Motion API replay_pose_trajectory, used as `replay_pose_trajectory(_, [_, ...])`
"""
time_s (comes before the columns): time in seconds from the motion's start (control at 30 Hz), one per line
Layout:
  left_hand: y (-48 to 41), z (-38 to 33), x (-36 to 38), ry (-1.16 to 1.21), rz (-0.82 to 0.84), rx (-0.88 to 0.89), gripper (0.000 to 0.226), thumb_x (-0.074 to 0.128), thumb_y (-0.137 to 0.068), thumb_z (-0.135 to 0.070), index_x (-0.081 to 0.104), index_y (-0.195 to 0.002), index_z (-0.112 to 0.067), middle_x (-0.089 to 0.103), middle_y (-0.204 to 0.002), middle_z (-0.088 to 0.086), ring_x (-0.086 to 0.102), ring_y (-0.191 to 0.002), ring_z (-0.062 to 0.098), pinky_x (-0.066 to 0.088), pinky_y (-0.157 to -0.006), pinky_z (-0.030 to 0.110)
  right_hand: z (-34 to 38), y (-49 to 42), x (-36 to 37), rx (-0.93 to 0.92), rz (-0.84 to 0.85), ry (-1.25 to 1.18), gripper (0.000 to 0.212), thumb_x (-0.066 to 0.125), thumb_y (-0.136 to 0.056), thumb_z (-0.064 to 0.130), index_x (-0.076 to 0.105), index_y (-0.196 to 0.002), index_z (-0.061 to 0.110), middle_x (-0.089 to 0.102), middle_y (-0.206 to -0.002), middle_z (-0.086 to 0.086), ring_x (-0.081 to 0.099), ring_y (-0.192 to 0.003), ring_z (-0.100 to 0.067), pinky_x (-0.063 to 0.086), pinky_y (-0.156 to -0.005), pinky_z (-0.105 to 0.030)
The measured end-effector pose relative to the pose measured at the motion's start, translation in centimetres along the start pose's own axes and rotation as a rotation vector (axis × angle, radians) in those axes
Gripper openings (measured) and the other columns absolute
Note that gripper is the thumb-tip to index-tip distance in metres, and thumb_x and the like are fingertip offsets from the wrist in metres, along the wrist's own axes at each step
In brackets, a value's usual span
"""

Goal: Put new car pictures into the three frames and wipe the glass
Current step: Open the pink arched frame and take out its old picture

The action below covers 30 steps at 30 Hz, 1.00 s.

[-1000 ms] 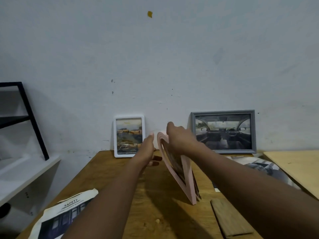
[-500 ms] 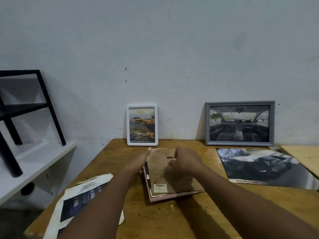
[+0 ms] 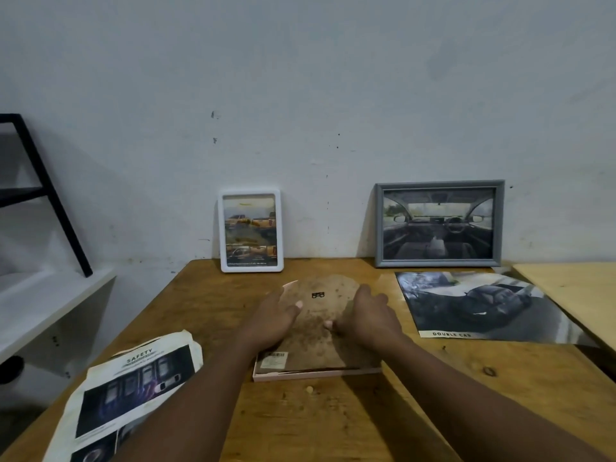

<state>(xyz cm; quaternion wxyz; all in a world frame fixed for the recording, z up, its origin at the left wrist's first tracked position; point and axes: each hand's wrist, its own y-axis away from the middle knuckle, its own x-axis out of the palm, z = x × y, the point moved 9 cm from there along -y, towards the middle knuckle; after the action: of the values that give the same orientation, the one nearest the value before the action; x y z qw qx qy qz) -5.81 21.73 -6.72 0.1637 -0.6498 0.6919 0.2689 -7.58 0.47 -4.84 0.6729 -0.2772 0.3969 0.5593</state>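
Observation:
A pink frame [image 3: 316, 373] lies face down on the wooden table [image 3: 333, 421], its brown stained backing board [image 3: 316, 331] facing up. My left hand [image 3: 271, 320] rests on the board's left side, fingers spread flat. My right hand [image 3: 370, 316] presses on the right side, thumb on the board. A white frame [image 3: 250, 230] with a picture of orange trucks leans on the wall behind. A grey frame [image 3: 439, 224] with a car-interior picture leans on the wall at the right. A dark car picture [image 3: 473, 305] lies flat below the grey frame.
A crumpled car brochure page marked SAFETY [image 3: 130, 395] lies at the table's front left corner. A lighter wooden board [image 3: 573, 295] sits at the right edge. Left of the table stand a white shelf [image 3: 43, 301] and a black metal rack [image 3: 43, 191].
The pink frame was held upright a second ago; it came down face down on the table. Both hands now lie flat on its backing board.

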Motion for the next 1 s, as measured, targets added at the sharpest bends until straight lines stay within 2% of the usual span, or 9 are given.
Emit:
replay_pose_trajectory(0.1, [0.0, -1.1, 0.4, -0.063, -0.009, 0.069, 0.063, 0.044, -0.101, -0.059, 0.028, -0.159, -0.037, 0.032, -0.164, -0.002, 0.032, -0.149, 0.028, 0.027, -0.121, 0.049, 0.9, 0.3, -1.2, -0.068, -0.032, -0.045, 0.086, 0.079, -0.073, 0.057, 0.036, -0.137, 0.019, 0.041, -0.134, -0.013, 0.052, -0.118, -0.034, 0.049, -0.092, -0.042])
replay_pose_trajectory(0.17, [0.0, -1.9, 0.7, -0.149, -0.028, 0.116, 0.061, 0.037, -0.106, -0.054, 0.024, -0.161, -0.031, 0.025, -0.167, -0.002, 0.02, -0.154, 0.025, 0.015, -0.123, 0.046, 1.6, 0.0, -2.4, -0.131, -0.056, -0.171, 0.061, 0.078, -0.081, 0.042, 0.047, -0.127, 0.018, 0.047, -0.129, -0.01, 0.054, -0.113, -0.03, 0.049, -0.092, -0.04])
replay_pose_trajectory(0.3, [-0.5, -2.1, 1.7, -0.243, -0.065, 0.17, 0.076, 0.023, -0.099, -0.068, 0.019, -0.163, -0.025, 0.016, -0.17, 0.0, 0.008, -0.157, 0.024, 0.008, -0.125, 0.045, 1.3, -1.9, -6.2, -0.193, -0.113, -0.423, 0.025, 0.07, -0.091, 0.019, 0.062, -0.115, 0.018, 0.061, -0.122, -0.006, 0.058, -0.104, -0.021, 0.052, -0.083, -0.032])
replay_pose_trajectory(0.37, [-1.2, -1.8, 2.1, -0.29, -0.079, 0.191, 0.088, 0.016, -0.091, -0.079, 0.017, -0.163, -0.029, 0.015, -0.17, 0.0, 0.008, -0.157, 0.025, 0.011, -0.125, 0.05, 0.4, -2.9, -9.0, -0.215, -0.141, -0.445, 0.025, 0.067, -0.094, 0.015, 0.064, -0.118, 0.018, 0.062, -0.121, -0.004, 0.06, -0.103, -0.019, 0.053, -0.077, -0.027])
replay_pose_trajectory(0.43, [-1.9, -1.5, 2.5, -0.393, -0.082, 0.202, 0.092, 0.014, -0.088, -0.086, 0.016, -0.162, -0.032, 0.014, -0.171, -0.002, 0.009, -0.157, 0.024, 0.015, -0.124, 0.055, -1.5, -4.0, -12.0, -0.203, -0.184, -0.452, 0.025, 0.066, -0.094, 0.014, 0.065, -0.119, 0.016, 0.064, -0.121, -0.006, 0.063, -0.106, -0.023, 0.056, -0.087, -0.038])
replay_pose_trajectory(0.6, [-2.1, -0.9, 3.7, -0.593, -0.053, 0.193, 0.074, 0.027, -0.099, -0.07, 0.017, -0.162, -0.032, 0.009, -0.171, -0.001, 0.004, -0.157, 0.027, 0.006, -0.125, 0.055, -8.9, -6.6, -16.6, -0.089, -0.22, -0.448, 0.02, 0.071, -0.09, 0.014, 0.069, -0.11, 0.015, 0.067, -0.114, -0.01, 0.066, -0.099, -0.027, 0.057, -0.091, -0.049])
replay_pose_trajectory(0.77, [-3.2, -0.7, 3.5, -0.662, -0.053, 0.194, 0.073, 0.033, -0.099, -0.068, 0.02, -0.161, -0.032, 0.009, -0.171, -0.003, 0.004, -0.157, 0.025, 0.006, -0.124, 0.054, -13.7, -8.0, -15.0, -0.025, -0.166, -0.353, 0.03, 0.068, -0.092, 0.017, 0.065, -0.122, 0.012, 0.064, -0.115, -0.009, 0.061, -0.097, -0.024, 0.055, -0.073, -0.035])
replay_pose_trajectory(0.9, [-3.3, -0.9, 3.1, -0.643, -0.071, 0.19, 0.071, 0.038, -0.099, -0.067, 0.023, -0.16, -0.033, 0.013, -0.171, -0.004, 0.009, -0.157, 0.023, 0.009, -0.124, 0.052, -14.4, -8.7, -12.3, -0.039, -0.159, -0.177, 0.028, 0.066, -0.095, 0.022, 0.064, -0.122, 0.015, 0.063, -0.118, -0.012, 0.057, -0.097, -0.022, 0.051, -0.081, -0.039])
replay_pose_trajectory(1.0, [-3.1, -1.2, 2.9, -0.614, -0.089, 0.196, 0.07, 0.04, -0.099, -0.066, 0.026, -0.159, -0.033, 0.017, -0.17, -0.004, 0.011, -0.157, 0.023, 0.01, -0.124, 0.051, -13.4, -8.8, -10.0, -0.083, -0.106, 0.021, 0.022, 0.063, -0.096, 0.03, 0.064, -0.117, 0.024, 0.064, -0.121, -0.011, 0.056, -0.095, -0.021, 0.045, -0.076, -0.033])
